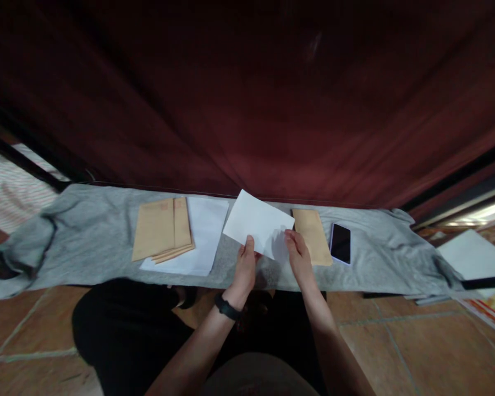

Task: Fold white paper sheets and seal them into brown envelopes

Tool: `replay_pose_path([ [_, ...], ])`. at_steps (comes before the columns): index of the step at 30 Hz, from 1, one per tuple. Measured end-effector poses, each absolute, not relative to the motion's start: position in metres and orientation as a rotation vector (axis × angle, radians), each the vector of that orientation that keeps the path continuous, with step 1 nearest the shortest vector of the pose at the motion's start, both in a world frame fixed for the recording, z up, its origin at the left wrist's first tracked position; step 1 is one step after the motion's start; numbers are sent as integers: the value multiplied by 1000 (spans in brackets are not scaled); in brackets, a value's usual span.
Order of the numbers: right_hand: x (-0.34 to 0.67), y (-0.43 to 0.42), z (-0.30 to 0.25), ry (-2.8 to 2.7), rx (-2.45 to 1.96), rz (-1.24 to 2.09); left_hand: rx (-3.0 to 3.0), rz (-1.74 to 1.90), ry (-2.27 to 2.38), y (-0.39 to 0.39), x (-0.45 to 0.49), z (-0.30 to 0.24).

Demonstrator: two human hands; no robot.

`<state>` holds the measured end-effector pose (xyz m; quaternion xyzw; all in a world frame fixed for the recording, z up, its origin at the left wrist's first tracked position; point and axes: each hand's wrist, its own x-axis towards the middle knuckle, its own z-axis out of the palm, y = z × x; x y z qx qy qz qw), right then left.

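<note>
Both hands hold one white sheet of paper (258, 220), tilted above the grey cloth. My left hand (246, 267) pinches its lower edge, thumb on top and fingers underneath. At the right end of the sheet, my right hand (299, 254) grips the edge between thumb and fingers. A brown envelope (313, 236) lies on the cloth just beyond my right hand. To the left, a stack of brown envelopes (159, 228) rests partly over white paper sheets (206, 231).
A phone (340, 243) lies right of the single envelope. Grey cloth (94, 236) covers the narrow surface, with a dark red curtain-like panel (247, 121) rising behind it. A white flat item (474, 253) is at the far right. Tiled floor (416, 341) shows below.
</note>
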<state>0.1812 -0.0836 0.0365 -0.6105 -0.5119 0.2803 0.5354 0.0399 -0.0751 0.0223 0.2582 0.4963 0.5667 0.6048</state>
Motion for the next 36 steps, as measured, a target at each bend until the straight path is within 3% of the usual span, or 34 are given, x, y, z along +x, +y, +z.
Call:
replay_pose_path([
  [9, 177, -99, -51, -1492, -1613, 459, 59, 1102, 1091, -112, 43, -21],
  [18, 170, -98, -47, -1608, -1622, 354, -38, 1232, 929, -107, 51, -25],
  [27, 162, -99, -50, -1686, -1633, 347, 30, 1029, 938, -116, 32, -21],
  [32, 160, -103, -55, -1668, -1629, 338, 411, 959, 1042, -138, 17, -20],
  [36, 152, -93, -50, -1579, -1563, 466, 1312, 1113, 1345, -129, 16, -23],
])
